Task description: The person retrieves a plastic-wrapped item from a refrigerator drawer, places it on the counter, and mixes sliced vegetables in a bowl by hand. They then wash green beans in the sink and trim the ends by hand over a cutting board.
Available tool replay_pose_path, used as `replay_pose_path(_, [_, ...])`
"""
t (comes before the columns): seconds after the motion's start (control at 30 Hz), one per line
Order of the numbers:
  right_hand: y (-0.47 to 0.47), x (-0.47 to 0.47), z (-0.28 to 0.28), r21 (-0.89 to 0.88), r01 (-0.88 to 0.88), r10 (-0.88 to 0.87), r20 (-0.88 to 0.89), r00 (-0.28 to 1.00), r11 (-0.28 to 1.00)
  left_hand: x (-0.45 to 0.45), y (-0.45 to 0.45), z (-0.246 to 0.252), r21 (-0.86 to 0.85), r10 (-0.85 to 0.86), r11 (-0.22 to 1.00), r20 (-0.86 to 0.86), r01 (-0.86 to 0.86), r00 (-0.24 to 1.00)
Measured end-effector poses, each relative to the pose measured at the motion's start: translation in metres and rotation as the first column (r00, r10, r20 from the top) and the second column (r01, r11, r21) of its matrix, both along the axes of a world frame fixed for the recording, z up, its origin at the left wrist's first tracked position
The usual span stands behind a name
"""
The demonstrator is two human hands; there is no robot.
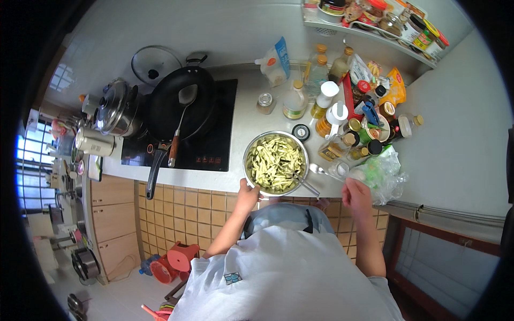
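Note:
A round metal bowl [306, 154] full of pale green sliced vegetable strips [275, 160] stands at the counter's front edge. My left hand [249, 194] grips its near-left rim. A metal utensil [309, 187], perhaps tongs, rests in the strips, its end jutting over the near-right rim. To the right, my right hand [355, 192] holds a metal spoon [316, 168] by the end of its handle, the spoon's head pointing at the bowl. Close beside the spoon is a small clear glass jar [341, 168]. A round dark lid [301, 132] lies behind the bowl.
To the left, a black wok [164, 108] with a spatula [186, 96] sits on the induction cooktop [213, 156]; its handle [154, 176] overhangs the counter. Several bottles [295, 100] and jars crowd the right. A plastic bag [381, 172] lies by my right hand. A spice shelf [369, 29] hangs above.

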State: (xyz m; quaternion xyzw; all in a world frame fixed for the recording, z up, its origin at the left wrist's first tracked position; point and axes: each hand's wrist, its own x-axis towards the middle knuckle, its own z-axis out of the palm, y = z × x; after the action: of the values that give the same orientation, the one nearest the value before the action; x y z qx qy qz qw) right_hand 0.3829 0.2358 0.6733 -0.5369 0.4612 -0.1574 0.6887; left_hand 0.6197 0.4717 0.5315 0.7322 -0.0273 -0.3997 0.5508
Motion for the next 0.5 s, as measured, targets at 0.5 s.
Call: replay_pose_path(0.5, [0.028,0.116,-0.013,-0.132,-0.248,0.250,-0.001,0.968,0.960,0.001,0.005,0.007,-0.089,0.077,0.992,-0.175,-0.093,0.982])
